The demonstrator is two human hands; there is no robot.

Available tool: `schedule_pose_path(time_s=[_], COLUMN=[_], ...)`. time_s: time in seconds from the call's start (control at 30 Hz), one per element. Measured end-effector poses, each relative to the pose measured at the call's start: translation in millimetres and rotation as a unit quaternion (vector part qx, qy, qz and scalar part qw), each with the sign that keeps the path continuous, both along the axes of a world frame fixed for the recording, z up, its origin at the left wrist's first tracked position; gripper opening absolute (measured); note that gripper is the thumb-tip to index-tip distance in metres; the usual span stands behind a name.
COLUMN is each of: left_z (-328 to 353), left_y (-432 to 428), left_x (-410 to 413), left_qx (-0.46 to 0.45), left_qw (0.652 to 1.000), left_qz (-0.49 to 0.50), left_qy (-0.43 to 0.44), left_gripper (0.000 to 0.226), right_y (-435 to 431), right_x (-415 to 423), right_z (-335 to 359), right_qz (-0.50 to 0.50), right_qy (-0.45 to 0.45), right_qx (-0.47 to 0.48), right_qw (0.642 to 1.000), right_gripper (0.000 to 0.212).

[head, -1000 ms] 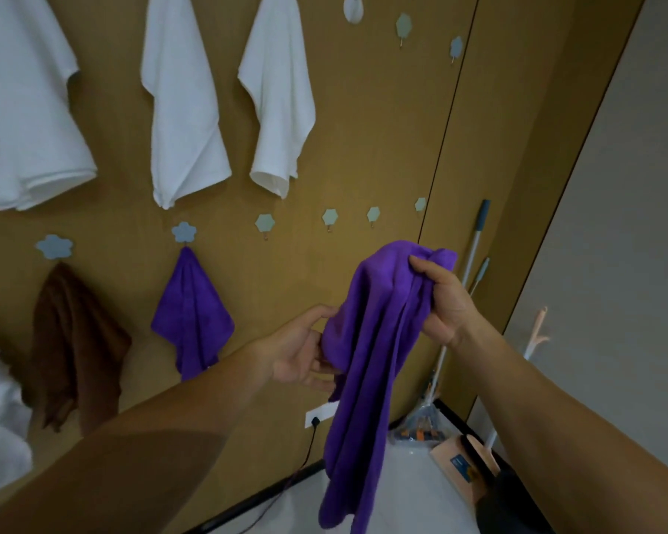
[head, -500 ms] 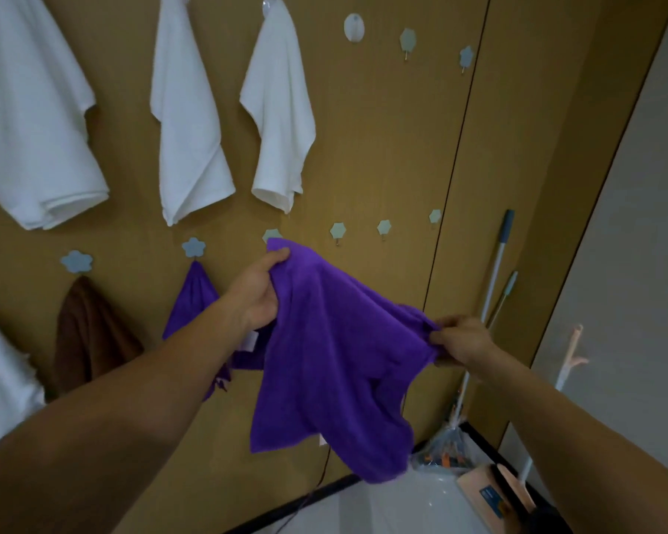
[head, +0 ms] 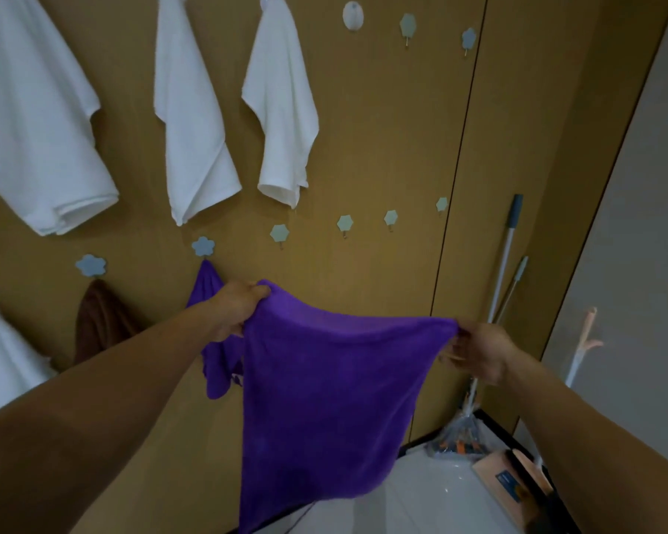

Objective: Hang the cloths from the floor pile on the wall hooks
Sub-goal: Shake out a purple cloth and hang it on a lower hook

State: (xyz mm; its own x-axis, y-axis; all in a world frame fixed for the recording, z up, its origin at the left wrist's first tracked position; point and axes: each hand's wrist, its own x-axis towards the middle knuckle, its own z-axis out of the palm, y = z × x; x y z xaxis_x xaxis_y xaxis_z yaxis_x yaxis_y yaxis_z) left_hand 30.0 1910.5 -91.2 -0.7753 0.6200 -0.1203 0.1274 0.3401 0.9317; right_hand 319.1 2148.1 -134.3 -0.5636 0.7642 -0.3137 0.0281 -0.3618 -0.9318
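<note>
I hold a purple cloth (head: 324, 398) spread flat in front of the wooden wall. My left hand (head: 234, 308) grips its upper left corner and my right hand (head: 479, 350) pinches its upper right corner. The cloth hangs down between them. Just above it a row of free pale hooks (head: 279, 233) runs to the right. Behind my left hand another purple cloth (head: 213, 360) hangs from a blue flower hook (head: 203, 246). A brown cloth (head: 101, 321) hangs further left.
Three white cloths (head: 193, 121) hang on the upper row, with free hooks (head: 407, 25) to their right. A mop handle (head: 506, 260) and a dustpan (head: 506, 479) stand in the right corner. A grey wall (head: 633, 264) closes the right side.
My hands have pulled apart, and the bunched purple cloth is now stretched wide between them. My left hand went up and left, my right hand lower and right.
</note>
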Motion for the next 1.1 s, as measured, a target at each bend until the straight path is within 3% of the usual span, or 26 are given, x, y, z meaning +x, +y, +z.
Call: schedule_pose_path(time_s=[0.1, 0.23, 0.37, 0.4, 0.47, 0.53, 0.6, 0.67, 0.77, 0.9, 1.03, 1.1], left_z=[-2, -1, 2, 1, -1, -5, -7, -8, -11, -20, -18, -14], left_y=[1, 1, 2, 2, 3, 5, 7, 8, 5, -1, -8, -13], left_x=[-3, -3, -4, -5, -6, -5, -4, -2, -3, -6, -6, -6], left_qx=[0.031, 0.045, 0.089, 0.103, 0.121, 0.123, 0.125, 0.111, 0.062, 0.028, -0.039, -0.081], left_qw=[0.997, 0.993, 0.983, 0.979, 0.974, 0.977, 0.986, 0.993, 0.997, 0.999, 0.996, 0.992], left_qz=[0.058, 0.058, 0.015, 0.003, -0.026, -0.033, 0.006, 0.026, 0.018, 0.037, 0.025, -0.010], left_qy=[-0.046, -0.095, -0.163, -0.175, -0.191, -0.171, -0.110, -0.031, 0.033, -0.001, -0.070, -0.098], left_gripper=[0.017, 0.015, 0.014, 0.014, 0.013, 0.019, 0.026, 0.024, 0.021, 0.017, 0.006, 0.010], right_y=[-2, -9, -16, -20, -32, -34, -28, -20, -17, -12, -7, -7], right_x=[-9, -12, 2, 5, 9, 8, 7, 7, 7, 8, 6, 5], right_z=[3, 14, 35, 32, 20, 17, 23, 27, 17, 13, 12, 13], right_qz=[-0.107, -0.081, -0.050, -0.010, 0.054, 0.020, -0.052, -0.083, -0.065, -0.079, -0.081, -0.037], right_qy=[0.071, -0.066, 0.114, 0.107, 0.004, -0.041, 0.001, -0.030, -0.153, -0.114, -0.053, -0.060], right_qx=[-0.017, 0.120, 0.050, 0.042, 0.070, 0.097, 0.086, 0.113, 0.167, 0.148, 0.168, 0.186], right_qw=[0.992, 0.987, 0.991, 0.993, 0.996, 0.994, 0.995, 0.990, 0.972, 0.979, 0.981, 0.980], right_gripper=[0.027, 0.018, 0.030, 0.031, 0.025, 0.025, 0.026, 0.028, 0.029, 0.019, 0.036, 0.029])
